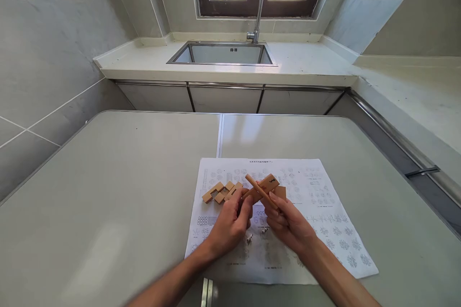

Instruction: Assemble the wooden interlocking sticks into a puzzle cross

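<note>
Two hands at work over a printed sheet (306, 201) on a grey table (108, 192). Left hand (230, 225) curled shut around the near end of a wooden bar (260, 191), right hand (288, 223) pinching a second notched piece (270, 183) against it, both lifted just above the sheet. Judged as a fitting step: two puzzle pieces crossed and being mated, notch to notch. Next move likely calls for a small twist and a firm slide, with the left grip kept steady. More pieces (220, 192) lying loose on the sheet, just left of the hands, and another flat piece (281, 192) half hidden behind the right fingers. Two tiny objects (256, 234) on the sheet between the wrists, too small to identify. Notch shapes masked by fingers; diagrams too fine to read. Sink (223, 53) and tap (257, 2) well beyond, against the window.
</note>
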Tool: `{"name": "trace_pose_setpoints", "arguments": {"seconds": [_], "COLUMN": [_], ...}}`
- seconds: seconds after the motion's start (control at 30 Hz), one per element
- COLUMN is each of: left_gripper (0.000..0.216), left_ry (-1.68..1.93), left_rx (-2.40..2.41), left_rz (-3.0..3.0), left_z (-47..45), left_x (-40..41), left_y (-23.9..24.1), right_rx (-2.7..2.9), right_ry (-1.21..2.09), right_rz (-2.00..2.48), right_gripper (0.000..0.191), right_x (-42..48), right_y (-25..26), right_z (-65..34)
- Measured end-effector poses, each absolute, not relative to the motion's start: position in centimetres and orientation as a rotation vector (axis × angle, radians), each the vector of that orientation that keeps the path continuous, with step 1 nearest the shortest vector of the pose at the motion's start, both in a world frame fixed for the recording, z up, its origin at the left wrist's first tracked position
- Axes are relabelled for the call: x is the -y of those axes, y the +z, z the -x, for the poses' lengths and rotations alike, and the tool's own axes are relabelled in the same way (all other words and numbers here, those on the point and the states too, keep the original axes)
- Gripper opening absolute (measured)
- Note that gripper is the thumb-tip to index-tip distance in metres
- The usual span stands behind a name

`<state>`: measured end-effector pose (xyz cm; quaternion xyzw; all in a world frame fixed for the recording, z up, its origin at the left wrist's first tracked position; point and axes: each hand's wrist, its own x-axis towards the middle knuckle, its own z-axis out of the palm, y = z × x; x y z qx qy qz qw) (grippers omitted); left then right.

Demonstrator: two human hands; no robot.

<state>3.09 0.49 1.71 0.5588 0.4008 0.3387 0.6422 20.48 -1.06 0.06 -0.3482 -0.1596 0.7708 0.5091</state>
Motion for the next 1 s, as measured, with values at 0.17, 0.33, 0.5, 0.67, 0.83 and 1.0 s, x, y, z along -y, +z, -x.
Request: {"name": "trace_pose_setpoints", "arguments": {"seconds": [0.17, 0.33, 0.5, 0.67, 0.83, 1.0], "left_gripper": [0.035, 0.038, 0.041, 0.04, 0.037, 0.034], "left_ry": [0.745, 0.791, 0.867, 0.839, 0.845, 0.843], "left_rx": [-0.909, -0.96, -0.993, -0.944, -1.019, -1.057], "left_rz": [-1.257, -1.238, -1.195, -1.19, -1.3, -1.367], "left_z": [-2.9, -3.2, -3.6, -3.7, -3.6, -3.4], "left_x": [-0.7, -0.8, -0.9, -0.8, -0.8, -0.9], "left_y": [2.1, 2.1, 1.0, 1.1, 1.5, 1.6], "right_rx": [0.457, 0.472, 0.606, 0.618, 0.561, 0.566], "right_ry": [1.86, 1.819, 1.697, 1.704, 1.761, 1.828], "right_rz": [0.857, 0.894, 1.023, 1.018, 0.955, 0.939], "right_gripper": [0.044, 0.048, 0.048, 0.046, 0.043, 0.042], "right_x": [1.1, 1.2, 1.5, 1.3, 1.4, 1.6], "right_y": [0.3, 0.8, 1.2, 1.1, 0.7, 0.3], "right_z": [-20.6, -20.2, -19.6, -19.8, -19.8, -19.6]}}
